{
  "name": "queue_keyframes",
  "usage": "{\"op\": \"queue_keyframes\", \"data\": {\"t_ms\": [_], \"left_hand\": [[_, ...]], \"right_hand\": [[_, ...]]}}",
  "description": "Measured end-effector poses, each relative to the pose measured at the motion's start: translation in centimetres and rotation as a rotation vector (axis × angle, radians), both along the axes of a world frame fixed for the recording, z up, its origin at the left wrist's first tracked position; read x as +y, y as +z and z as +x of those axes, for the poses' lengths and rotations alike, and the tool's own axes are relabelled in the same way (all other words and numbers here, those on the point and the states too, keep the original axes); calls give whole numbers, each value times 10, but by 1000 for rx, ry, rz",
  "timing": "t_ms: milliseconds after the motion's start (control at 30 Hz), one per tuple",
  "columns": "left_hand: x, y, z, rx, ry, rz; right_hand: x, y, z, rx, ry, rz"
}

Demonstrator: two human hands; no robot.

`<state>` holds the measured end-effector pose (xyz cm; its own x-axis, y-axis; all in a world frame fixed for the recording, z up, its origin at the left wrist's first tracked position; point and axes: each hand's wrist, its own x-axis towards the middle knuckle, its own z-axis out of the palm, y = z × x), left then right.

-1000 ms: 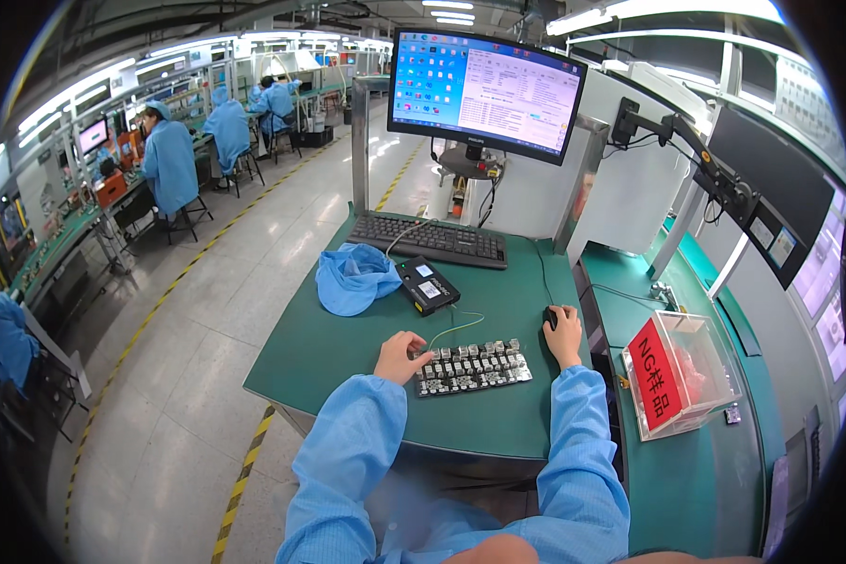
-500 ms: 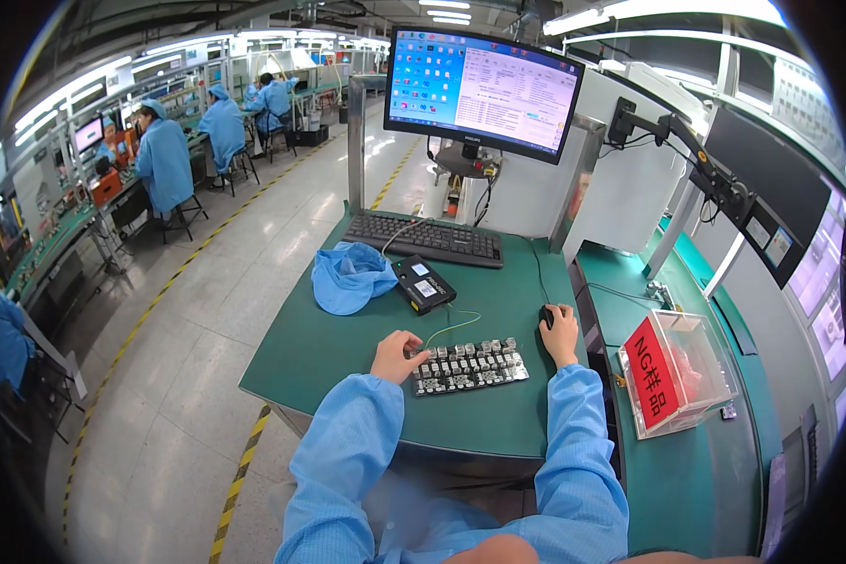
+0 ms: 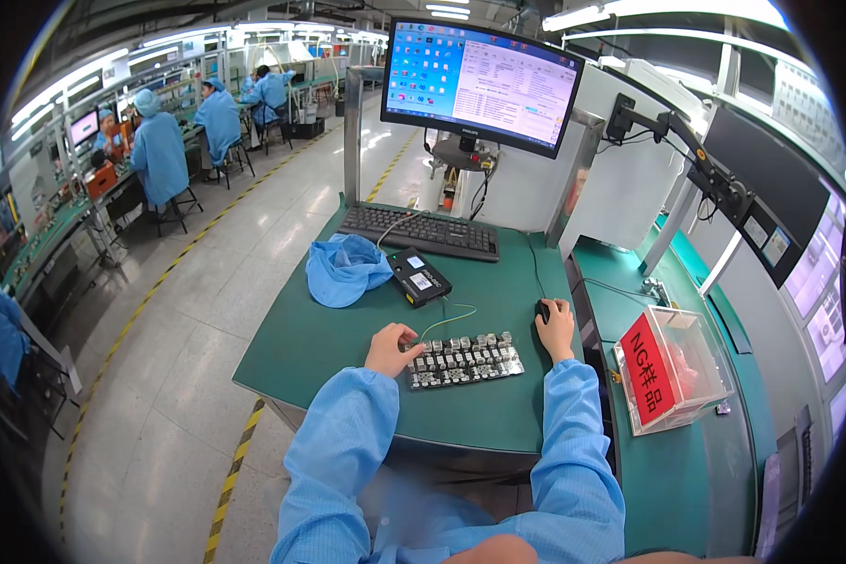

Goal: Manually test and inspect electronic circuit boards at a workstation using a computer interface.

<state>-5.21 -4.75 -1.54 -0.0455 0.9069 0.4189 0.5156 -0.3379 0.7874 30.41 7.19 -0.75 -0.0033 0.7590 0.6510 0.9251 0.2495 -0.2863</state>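
Note:
On the green table lies a block of several rows of small silver-and-black electronic modules point(image 3: 466, 363). My left hand point(image 3: 391, 351) is at its far left corner, thumb and fingertips closed on the end of a thin pale-green cable point(image 3: 453, 321). The plug itself is hidden by my fingers. This cable runs back to a flat black box point(image 3: 419, 277) with a small lit screen. To the right of the modules, my right hand point(image 3: 556, 331) is wrapped over a black computer mouse point(image 3: 541, 309).
A blue cloth cap point(image 3: 348, 270) lies left of the black box. Behind are a black keyboard point(image 3: 421, 231) and a lit monitor point(image 3: 481, 86) on a stand. At right, a clear box point(image 3: 691, 376) with a red label stands on a lower green bench. Workers in blue sit far left.
The whole view has shifted slightly. Both hands keep their places on the cable end and the mouse. A seated worker at far left has turned their head.

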Motion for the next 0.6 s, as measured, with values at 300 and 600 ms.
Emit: {"op": "queue_keyframes", "data": {"t_ms": [300, 600], "left_hand": [[3, -3, 0, 15, 5, 3], [-5, 4, 2, 28, 22, 7]], "right_hand": [[2, -3, 2, -7, -10, 14], [2, -3, -1, 16, -8, 14]]}}
